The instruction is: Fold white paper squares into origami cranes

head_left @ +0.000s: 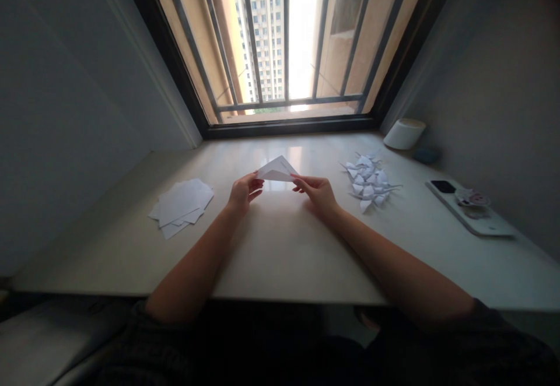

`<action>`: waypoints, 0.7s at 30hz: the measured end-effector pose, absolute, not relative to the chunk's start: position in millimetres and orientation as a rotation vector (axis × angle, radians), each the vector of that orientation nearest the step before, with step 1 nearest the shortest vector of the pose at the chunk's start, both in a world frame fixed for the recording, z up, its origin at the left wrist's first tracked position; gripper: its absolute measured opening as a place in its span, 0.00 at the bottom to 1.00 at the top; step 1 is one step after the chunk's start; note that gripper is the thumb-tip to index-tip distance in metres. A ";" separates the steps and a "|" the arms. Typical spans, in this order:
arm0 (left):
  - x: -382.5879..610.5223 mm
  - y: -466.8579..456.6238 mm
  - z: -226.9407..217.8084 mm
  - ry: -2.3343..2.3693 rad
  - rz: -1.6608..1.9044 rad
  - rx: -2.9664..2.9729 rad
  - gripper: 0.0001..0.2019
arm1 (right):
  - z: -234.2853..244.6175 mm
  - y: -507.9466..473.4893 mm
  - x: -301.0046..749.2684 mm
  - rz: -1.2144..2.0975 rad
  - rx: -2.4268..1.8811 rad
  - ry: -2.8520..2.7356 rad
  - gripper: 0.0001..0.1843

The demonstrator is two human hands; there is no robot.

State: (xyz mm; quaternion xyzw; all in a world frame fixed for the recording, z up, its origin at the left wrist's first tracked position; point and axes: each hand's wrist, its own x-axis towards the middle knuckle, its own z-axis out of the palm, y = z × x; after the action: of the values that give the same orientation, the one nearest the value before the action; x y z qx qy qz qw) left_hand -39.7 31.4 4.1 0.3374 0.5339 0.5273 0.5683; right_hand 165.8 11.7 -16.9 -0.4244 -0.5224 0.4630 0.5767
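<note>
Between my two hands is a white sheet of paper (pixel 279 168), folded to a triangle with its point facing the window. My left hand (pixel 245 189) pinches its left corner between thumb and fingers, the other fingers slightly curled. At the right corner, my right hand (pixel 315 190) grips the paper in the same way. The folded paper is held just above the tabletop. To the left lies a loose stack of white square papers (pixel 181 204). On the right is a heap of small folded paper pieces (pixel 368 181) with thin pointed ends.
A phone (pixel 470 208) with a ring-like grip on its back lies at the far right of the white table (pixel 280 258). Behind it stand a white rounded object (pixel 405 133) and a dark small item (pixel 426 154). A barred window (pixel 286 129) closes off the back, with walls on both sides.
</note>
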 end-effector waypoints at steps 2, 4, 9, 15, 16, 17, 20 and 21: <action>-38.4 28.7 5.4 1.264 1.221 0.845 0.14 | -16.6 12.2 166.3 1.048 -1.005 -1.185 0.20; -37.0 25.6 6.7 1.270 1.203 0.941 0.13 | -16.5 12.8 167.0 1.009 -1.027 -1.138 0.19; -32.8 19.8 9.0 1.269 1.222 1.151 0.16 | -16.1 12.4 167.5 0.970 -1.079 -1.083 0.21; -29.3 16.6 12.8 1.039 1.234 1.210 0.37 | -15.1 10.6 165.8 0.984 -1.082 -1.112 0.22; -28.9 16.2 12.9 1.018 1.244 1.219 0.37 | -14.8 10.8 166.0 0.982 -1.083 -1.105 0.22; -28.6 16.0 12.8 1.013 1.259 1.225 0.36 | -14.4 11.0 166.2 0.978 -1.087 -1.097 0.22; -28.3 16.4 10.7 1.043 1.321 1.204 0.27 | -12.9 11.7 167.4 0.961 -1.102 -1.084 0.22; -28.3 17.0 9.7 1.054 1.346 1.189 0.25 | -12.4 11.8 167.6 0.960 -1.105 -1.083 0.22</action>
State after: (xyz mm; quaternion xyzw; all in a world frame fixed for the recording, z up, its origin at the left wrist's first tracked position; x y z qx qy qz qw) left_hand -28.3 17.0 9.7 0.4928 0.4368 0.5577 0.5052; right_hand 167.6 11.8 -12.4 -0.4793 -0.4699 0.4162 0.6133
